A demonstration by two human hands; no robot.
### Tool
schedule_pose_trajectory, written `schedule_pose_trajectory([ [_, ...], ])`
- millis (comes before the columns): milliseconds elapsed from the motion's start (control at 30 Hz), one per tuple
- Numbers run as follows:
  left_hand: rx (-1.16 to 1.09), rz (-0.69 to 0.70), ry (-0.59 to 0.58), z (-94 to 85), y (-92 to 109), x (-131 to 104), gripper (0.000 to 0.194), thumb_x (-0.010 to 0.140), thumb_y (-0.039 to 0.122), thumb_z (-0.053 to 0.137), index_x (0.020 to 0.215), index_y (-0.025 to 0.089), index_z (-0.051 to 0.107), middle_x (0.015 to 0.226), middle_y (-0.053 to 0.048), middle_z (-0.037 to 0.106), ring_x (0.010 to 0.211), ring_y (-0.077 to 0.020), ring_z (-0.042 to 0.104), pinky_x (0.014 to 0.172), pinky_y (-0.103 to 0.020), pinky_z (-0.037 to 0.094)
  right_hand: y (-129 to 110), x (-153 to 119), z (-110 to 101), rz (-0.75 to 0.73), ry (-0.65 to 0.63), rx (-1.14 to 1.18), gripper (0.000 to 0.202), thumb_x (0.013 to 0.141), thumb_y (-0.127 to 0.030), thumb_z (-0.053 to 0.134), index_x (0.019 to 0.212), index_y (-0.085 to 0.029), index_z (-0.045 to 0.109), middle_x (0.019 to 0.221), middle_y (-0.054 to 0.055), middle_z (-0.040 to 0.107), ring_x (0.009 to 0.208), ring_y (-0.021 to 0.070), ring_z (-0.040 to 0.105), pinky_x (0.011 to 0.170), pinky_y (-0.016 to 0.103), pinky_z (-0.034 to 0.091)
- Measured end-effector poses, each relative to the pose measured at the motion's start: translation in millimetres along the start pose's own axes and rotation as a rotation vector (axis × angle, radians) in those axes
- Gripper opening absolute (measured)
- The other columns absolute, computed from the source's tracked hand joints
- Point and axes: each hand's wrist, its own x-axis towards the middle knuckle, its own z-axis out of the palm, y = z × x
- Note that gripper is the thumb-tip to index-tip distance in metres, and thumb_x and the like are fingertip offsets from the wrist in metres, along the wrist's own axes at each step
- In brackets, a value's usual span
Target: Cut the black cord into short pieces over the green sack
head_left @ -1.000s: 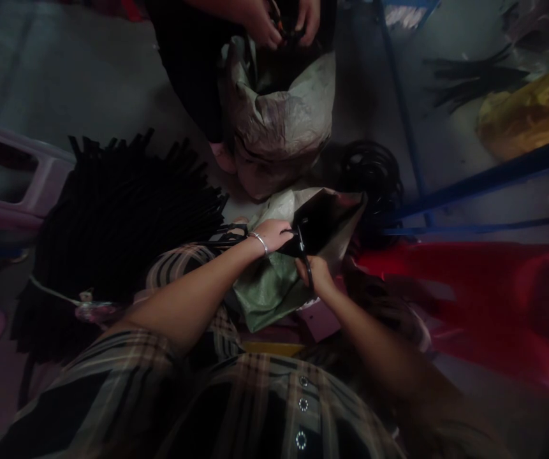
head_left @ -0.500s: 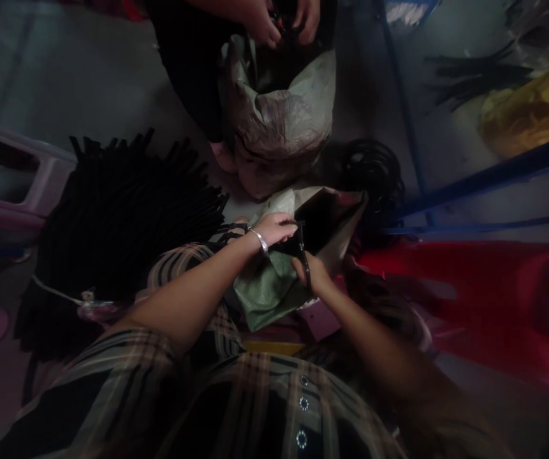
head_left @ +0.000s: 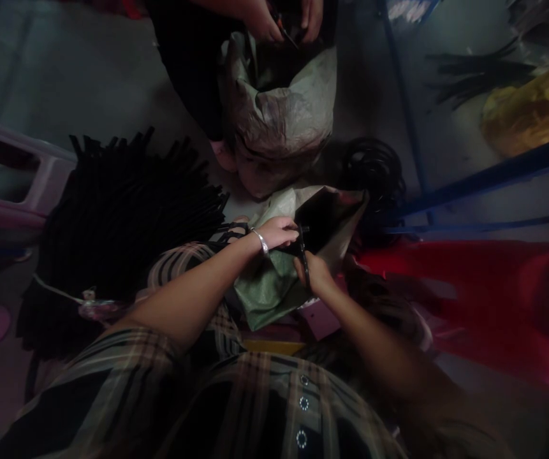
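My left hand (head_left: 278, 232), with a silver bracelet at the wrist, pinches a short black piece (head_left: 305, 228) over the mouth of a green and grey sack (head_left: 269, 287). Just below and to the right, my right hand (head_left: 313, 274) is closed on dark scissors (head_left: 304, 258). The blades point up at the black piece and meet it beside my left fingertips. Whether the blades are apart is too dark to tell. The sack's mouth gapes to the right of my hands, and its inside is dark.
A large bundle of black strips (head_left: 125, 210) lies at left beside a pink stool (head_left: 54, 185). Ahead, another person's hands (head_left: 264, 22) hold a tool over a grey sack (head_left: 284, 127). Black coils (head_left: 373, 169), a blue frame (head_left: 489, 182) and a red object (head_left: 475, 306) stand at right.
My hands have barely shifted; the black piece now sticks out a little further right past the blades. The other person's hands have moved apart slightly, showing more of their tool.
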Motion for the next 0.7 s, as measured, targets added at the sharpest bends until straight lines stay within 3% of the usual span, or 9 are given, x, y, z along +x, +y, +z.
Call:
schedule_pose_trajectory([
  [267,0.095,-0.003,0.016,-1.1,1.0,-1.4,0.010,0.073,0.022,0.058,0.080,0.014,0.060,0.053,0.003,0.053,0.047,-0.0086,0.049,0.047,-0.019,0.037,-1.5,-4.0,-4.6,0.017,0.017,0.064,0.026,0.084,-0.036,0.045,0.072,-0.017,0.058,0.066,0.004,0.060,0.058,0.0124,0.050,0.054,0.022,0.031],
  [500,0.574,0.221,0.163,-2.1,-4.3,1.3,0.023,0.078,0.034,0.052,0.071,0.017,0.065,0.063,0.000,0.059,0.063,-0.0124,0.051,0.058,-0.022,0.036,3.5,-1.2,0.3,0.025,0.014,0.129,0.027,0.080,-0.035,0.046,0.064,-0.017,0.057,0.060,0.002,0.057,0.055,0.0111,0.046,0.051,0.021,0.029],
  [700,0.587,0.222,0.141,-2.2,-2.7,0.9,0.022,0.079,0.032,0.052,0.071,0.017,0.066,0.063,-0.001,0.058,0.063,-0.0129,0.049,0.059,-0.023,0.033,0.9,-2.4,-0.3,0.029,0.001,0.179,0.029,0.080,-0.036,0.045,0.062,-0.016,0.056,0.058,0.002,0.055,0.055,0.0108,0.047,0.052,0.020,0.030],
])
